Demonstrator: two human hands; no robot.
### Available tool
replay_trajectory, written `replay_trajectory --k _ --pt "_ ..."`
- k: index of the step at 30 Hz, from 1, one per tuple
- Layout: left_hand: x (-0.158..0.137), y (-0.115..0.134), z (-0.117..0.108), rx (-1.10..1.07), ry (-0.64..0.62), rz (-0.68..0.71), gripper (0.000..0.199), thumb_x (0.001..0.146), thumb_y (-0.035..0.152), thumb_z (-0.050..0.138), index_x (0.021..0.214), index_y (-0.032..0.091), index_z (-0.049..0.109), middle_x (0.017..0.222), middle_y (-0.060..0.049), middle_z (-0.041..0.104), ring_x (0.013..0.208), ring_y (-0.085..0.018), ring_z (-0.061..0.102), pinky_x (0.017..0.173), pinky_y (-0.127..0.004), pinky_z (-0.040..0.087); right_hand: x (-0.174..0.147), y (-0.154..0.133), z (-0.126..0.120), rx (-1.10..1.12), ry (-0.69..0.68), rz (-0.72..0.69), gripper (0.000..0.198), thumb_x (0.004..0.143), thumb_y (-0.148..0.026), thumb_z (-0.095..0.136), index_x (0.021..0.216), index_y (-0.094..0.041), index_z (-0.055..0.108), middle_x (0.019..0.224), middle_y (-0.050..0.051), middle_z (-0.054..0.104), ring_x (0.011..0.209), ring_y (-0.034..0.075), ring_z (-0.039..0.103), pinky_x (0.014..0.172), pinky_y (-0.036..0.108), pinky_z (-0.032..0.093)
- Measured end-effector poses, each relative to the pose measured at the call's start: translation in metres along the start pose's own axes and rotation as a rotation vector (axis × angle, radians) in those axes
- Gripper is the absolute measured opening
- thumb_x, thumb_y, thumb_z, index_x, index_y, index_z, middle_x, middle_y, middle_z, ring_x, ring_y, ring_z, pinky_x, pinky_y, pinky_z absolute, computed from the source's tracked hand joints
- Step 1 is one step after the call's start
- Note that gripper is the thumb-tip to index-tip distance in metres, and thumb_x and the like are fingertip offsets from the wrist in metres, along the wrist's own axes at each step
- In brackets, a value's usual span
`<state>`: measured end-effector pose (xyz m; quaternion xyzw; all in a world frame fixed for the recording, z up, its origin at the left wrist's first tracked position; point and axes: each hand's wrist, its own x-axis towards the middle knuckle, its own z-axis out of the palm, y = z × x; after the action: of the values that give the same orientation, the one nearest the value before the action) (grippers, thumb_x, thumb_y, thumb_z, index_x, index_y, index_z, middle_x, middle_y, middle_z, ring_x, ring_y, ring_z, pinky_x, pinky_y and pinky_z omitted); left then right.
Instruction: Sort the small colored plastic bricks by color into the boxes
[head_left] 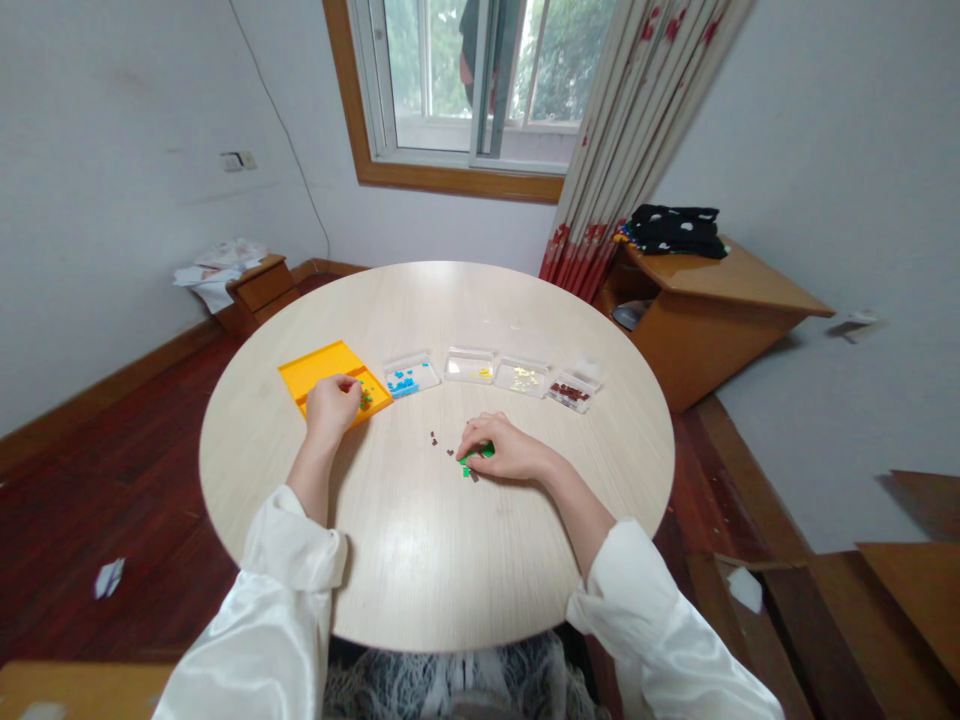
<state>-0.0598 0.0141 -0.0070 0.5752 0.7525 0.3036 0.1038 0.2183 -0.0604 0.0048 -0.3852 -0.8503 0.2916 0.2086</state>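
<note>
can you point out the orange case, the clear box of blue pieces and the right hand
Orange case (322, 366): head view, on its bare far-side panel.
Clear box of blue pieces (429, 380): head view, on its bare right side.
Right hand (514, 448): head view, on its back.

Green pieces (489, 450): partly hidden by right hand (506, 447) | left fingers (346, 384): grip unclear | curtain (622, 120): top cut off

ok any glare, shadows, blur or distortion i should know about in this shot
Head view: daylight washes out the window pale; head view: soft sheen on the table, faint shadows beside the left hand and right hand; head view: wide-angle stretch slants the wooden cabinet at right; head view: small dark pieces too small and soft for detail.
</note>
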Motion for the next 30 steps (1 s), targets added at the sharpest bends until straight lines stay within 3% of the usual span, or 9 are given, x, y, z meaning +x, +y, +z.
replay_trajectory --k 17,23,30 --pt "0.0 0.004 -0.001 0.017 0.014 -0.009 0.028 0.074 0.021 0.048 0.088 0.015 0.072 0.087 -0.011 0.072 0.082 -0.025 0.066 0.074 -0.033 0.046 0.003 -0.004 0.004 -0.025 0.031 0.012 0.012 0.071 -0.007 0.064 0.068 -0.018 0.068 0.076 0.0 0.065 0.079 0.014 0.058 0.087 0.036 0.036" --pt "-0.014 0.025 -0.006 -0.114 0.012 0.133 0.032 0.076 0.023 0.044 0.091 0.013 0.07 0.081 -0.007 0.071 0.067 -0.017 0.06 0.066 -0.026 0.044 0.007 -0.005 0.006 0.112 0.193 0.095 0.012 0.077 -0.01 0.058 0.073 -0.016 0.068 0.072 0.002 0.066 0.068 0.011 0.057 0.07 0.027 0.043" --pt "-0.028 0.037 0.002 -0.227 0.004 0.307 0.028 0.077 0.028 0.046 0.086 0.014 0.069 0.076 -0.005 0.068 0.065 -0.015 0.055 0.063 -0.025 0.041 0.01 0.008 0.013 0.283 0.383 0.186 0.01 0.079 -0.018 0.057 0.083 -0.015 0.066 0.075 0.002 0.066 0.069 0.012 0.059 0.067 0.026 0.046"
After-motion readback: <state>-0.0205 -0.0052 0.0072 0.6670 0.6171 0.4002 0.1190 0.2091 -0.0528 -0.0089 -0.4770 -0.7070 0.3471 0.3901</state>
